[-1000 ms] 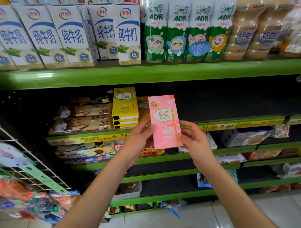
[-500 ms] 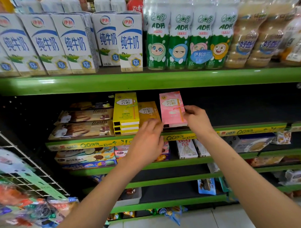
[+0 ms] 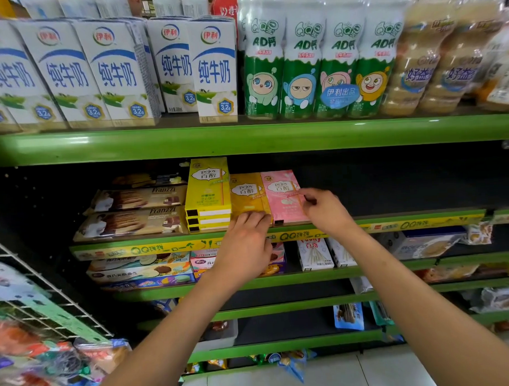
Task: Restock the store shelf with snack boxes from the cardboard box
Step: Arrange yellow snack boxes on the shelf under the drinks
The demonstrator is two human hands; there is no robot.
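a row of white milk cartons (image 3: 110, 73) with blue lettering stands on the top level, and beside them on the right a shrink-wrapped pack of green cartoon bottles (image 3: 318, 66), then beige drink bottles (image 3: 433, 65). two long biscuit packs (image 3: 133, 223) are stacked one on the other at the left of the level below. lower down lie cookie boxes (image 3: 140, 269) and white stick-snack boxes (image 3: 316, 254). a wire rack (image 3: 35, 298) holding bagged goods juts in at the lower left, over a pale tiled floor (image 3: 326, 375)
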